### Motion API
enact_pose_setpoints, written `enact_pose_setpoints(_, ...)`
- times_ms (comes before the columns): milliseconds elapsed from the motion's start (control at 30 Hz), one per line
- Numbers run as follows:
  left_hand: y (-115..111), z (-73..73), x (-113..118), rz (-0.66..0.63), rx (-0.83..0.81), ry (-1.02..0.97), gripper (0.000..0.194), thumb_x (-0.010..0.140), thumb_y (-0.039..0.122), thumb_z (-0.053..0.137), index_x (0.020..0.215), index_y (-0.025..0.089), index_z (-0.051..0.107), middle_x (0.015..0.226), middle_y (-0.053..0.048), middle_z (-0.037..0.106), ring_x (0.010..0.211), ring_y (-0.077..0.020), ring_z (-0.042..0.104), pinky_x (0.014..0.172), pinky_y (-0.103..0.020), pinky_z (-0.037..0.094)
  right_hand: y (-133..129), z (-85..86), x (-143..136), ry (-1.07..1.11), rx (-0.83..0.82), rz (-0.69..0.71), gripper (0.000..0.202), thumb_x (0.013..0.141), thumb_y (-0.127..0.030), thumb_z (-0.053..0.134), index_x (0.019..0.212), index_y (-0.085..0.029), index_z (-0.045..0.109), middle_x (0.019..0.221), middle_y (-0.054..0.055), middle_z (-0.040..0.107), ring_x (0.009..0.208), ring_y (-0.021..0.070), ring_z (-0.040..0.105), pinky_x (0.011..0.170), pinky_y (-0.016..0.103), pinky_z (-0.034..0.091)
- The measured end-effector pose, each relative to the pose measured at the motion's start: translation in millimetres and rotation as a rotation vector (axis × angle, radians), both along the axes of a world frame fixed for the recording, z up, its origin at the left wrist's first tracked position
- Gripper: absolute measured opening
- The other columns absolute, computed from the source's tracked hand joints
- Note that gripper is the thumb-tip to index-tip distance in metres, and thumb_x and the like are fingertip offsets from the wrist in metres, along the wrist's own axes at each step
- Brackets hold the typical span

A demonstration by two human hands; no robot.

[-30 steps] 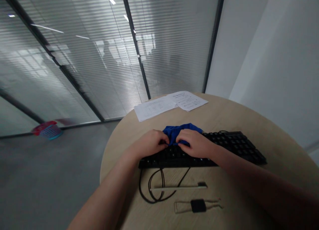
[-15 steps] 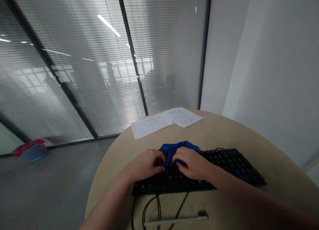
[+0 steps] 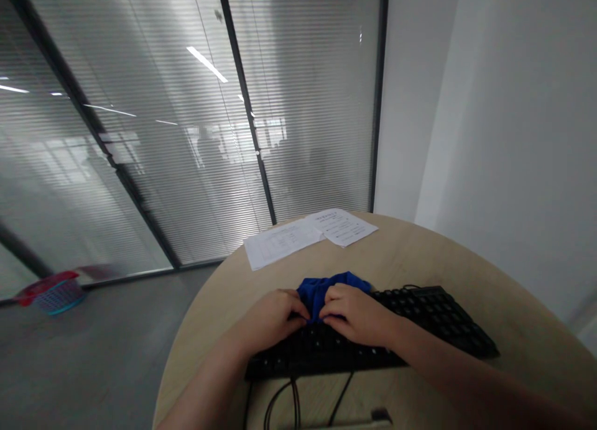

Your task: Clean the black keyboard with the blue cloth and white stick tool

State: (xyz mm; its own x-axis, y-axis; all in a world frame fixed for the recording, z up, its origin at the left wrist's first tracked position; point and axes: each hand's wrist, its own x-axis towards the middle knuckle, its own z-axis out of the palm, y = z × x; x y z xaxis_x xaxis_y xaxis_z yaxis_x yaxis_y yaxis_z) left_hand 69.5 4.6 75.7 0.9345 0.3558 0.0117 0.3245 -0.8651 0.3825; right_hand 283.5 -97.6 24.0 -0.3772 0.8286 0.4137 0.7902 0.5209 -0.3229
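Note:
A blue cloth [image 3: 333,285] lies bunched over the far edge of a black keyboard [image 3: 436,318]. My left hand [image 3: 275,315] pinches the cloth from its left side, thumb and fingers closed near the keys. From the right, my right hand [image 3: 357,312] grips the same cloth, its fingers curled and the thumb low over the keys. Both hands rest close together above the keyboard's left half and hide part of it. Black cable [image 3: 297,402] loops run out at the keyboard's near side.
Two printed paper sheets [image 3: 284,242] lie at the far edge of the round wooden table [image 3: 209,318]. A pale stick-like brush with a dark head [image 3: 381,414] is at the near edge. A red and blue basket [image 3: 58,296] stands on the floor by the glass partition.
The view has tilted up slightly, so the table sits lower in it. My right thumb and fingers have drawn closer to my left hand on the cloth.

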Motion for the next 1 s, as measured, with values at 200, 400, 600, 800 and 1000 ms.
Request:
enact_pose_setpoints(200,-5,3.0,2,0.031,0.043,0.031,0.021,0.082,0.017,0.06,0.09,0.025,0.077,0.097,-0.003,0.072,0.091,-0.0204,0.066,0.086,-0.031,0.049,-1,2.0,2,0.038,-0.034,0.073,0.018,0.092,-0.022,0.061,0.1,-0.024,0.077,0.093,0.003,0.064,0.09,0.0118,0.056,0.079,0.026,0.039)
enact_pose_setpoints(400,-6,3.6,1,0.015,0.028,0.028,0.023,0.08,0.016,0.058,0.089,0.025,0.077,0.096,-0.002,0.072,0.089,-0.0195,0.066,0.084,-0.03,0.049,1,1.3,-5,-0.039,-0.003,-0.063,0.019,0.095,-0.027,0.058,0.096,-0.022,0.077,0.086,0.004,0.062,0.085,0.0135,0.051,0.078,0.029,0.035)
enact_pose_setpoints(600,-5,0.3,3,0.056,0.054,0.028,0.021,0.082,0.017,0.059,0.089,0.025,0.077,0.096,-0.002,0.073,0.088,-0.0191,0.066,0.081,-0.029,0.049,-1,12.9,-6,-0.055,-0.037,0.035,0.016,0.092,-0.022,0.062,0.093,-0.022,0.077,0.09,0.003,0.065,0.087,0.0124,0.053,0.078,0.027,0.036)
enact_pose_setpoints(800,-3,1.4,2,-0.032,0.063,0.041,0.02,0.084,0.02,0.058,0.092,0.024,0.076,0.096,-0.002,0.073,0.09,-0.0188,0.065,0.083,-0.029,0.048,-1,12.9,-5,-0.109,-0.017,-0.053,0.018,0.094,-0.025,0.061,0.094,-0.021,0.078,0.087,0.005,0.063,0.085,0.0132,0.052,0.079,0.028,0.037)
enact_pose_setpoints(1000,-2,-3.0,8,-0.013,0.097,0.007,0.02,0.086,0.02,0.057,0.093,0.023,0.076,0.099,-0.003,0.072,0.09,-0.0188,0.065,0.083,-0.029,0.048,-3,15.0,-3,-0.119,-0.05,-0.022,0.019,0.094,-0.022,0.059,0.093,-0.02,0.078,0.09,0.005,0.064,0.087,0.0132,0.053,0.08,0.028,0.038)
